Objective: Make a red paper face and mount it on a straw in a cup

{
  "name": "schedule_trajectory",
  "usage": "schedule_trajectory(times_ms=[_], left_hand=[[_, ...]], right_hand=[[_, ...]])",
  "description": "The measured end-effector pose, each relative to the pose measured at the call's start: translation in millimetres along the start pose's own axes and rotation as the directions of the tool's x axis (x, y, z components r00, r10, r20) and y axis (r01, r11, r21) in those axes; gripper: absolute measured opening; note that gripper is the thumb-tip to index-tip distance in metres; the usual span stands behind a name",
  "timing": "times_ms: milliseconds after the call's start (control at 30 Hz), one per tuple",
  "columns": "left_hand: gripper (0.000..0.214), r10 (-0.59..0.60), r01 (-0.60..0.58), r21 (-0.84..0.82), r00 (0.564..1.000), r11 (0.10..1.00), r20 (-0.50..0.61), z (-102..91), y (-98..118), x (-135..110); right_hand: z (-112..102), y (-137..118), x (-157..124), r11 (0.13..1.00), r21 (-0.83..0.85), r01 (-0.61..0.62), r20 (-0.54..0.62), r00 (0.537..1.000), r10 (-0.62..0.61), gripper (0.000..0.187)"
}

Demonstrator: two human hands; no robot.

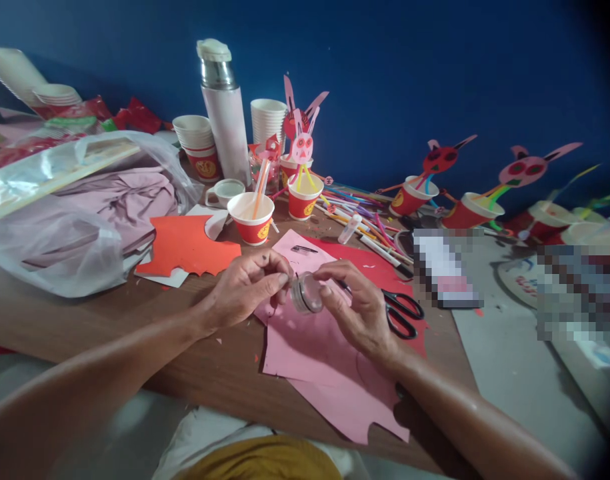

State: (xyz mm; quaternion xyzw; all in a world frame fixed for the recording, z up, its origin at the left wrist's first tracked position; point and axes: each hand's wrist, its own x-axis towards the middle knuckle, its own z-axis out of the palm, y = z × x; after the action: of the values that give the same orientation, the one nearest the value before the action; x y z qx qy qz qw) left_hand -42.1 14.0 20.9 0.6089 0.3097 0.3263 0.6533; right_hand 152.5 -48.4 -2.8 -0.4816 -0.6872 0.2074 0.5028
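Observation:
A small roll of clear tape (pixel 305 295) is held up over pink paper sheets (pixel 305 347). My right hand (pixel 357 303) grips it from the right side, with the fingers on top and the thumb on its near face. At its left edge, my left hand (pixel 255 283) is closed, thumb and forefinger pinched together against the tape. The loose end of the tape cannot be made out. Black-handled scissors (pixel 403 312) lie on red paper (pixel 415 288) just beyond my right hand. A black pen (pixel 303 249) rests on the pink paper behind the roll.
Orange paper (pixel 192 243) and a plastic bag (pixel 79 257) lie left. A cup with straws (pixel 251 217), a flask (pixel 225 127) and stacked cups (pixel 197 137) stand behind. Cups with paper animal heads (pixel 305 200) line the wall; markers (pixel 379 250) and a blurred phone (pixel 447 270) lie right.

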Motion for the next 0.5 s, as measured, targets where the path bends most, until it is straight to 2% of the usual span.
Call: schedule_trajectory(times_ms=[133, 233, 300, 400, 500], left_hand=[[0.011, -0.015, 0.015, 0.003, 1.0, 1.0, -0.018, -1.3, -2.5, 0.8], [0.014, -0.028, 0.024, -0.096, 0.999, 0.995, -0.042, -2.7, -4.9, 3.1], [0.016, -0.044, 0.037, -0.181, 0.998, 0.983, -0.038, -3.0, -5.8, 5.1], [0.018, -0.099, 0.092, -0.247, 0.995, 0.965, -0.013, -1.8, -7.9, 7.0], [0.017, -0.158, 0.157, -0.281, 0.987, 0.947, 0.02, 0.4, -12.5, 6.7]], right_hand=[[-0.5, -2.7, -0.2, 0.988, -0.116, 0.103, 0.112, 0.99, -0.09, 0.027], [1.4, -0.4, -2.0, 0.936, -0.28, 0.214, 0.115, 0.975, -0.188, 0.045], [3.5, 1.2, -3.5, 0.892, -0.38, 0.247, 0.111, 0.969, -0.221, 0.05], [6.8, 2.6, -4.1, 0.843, -0.482, 0.24, 0.105, 0.971, -0.217, 0.042], [8.8, 3.7, -2.3, 0.824, -0.513, 0.242, 0.082, 0.969, -0.233, 0.027]])
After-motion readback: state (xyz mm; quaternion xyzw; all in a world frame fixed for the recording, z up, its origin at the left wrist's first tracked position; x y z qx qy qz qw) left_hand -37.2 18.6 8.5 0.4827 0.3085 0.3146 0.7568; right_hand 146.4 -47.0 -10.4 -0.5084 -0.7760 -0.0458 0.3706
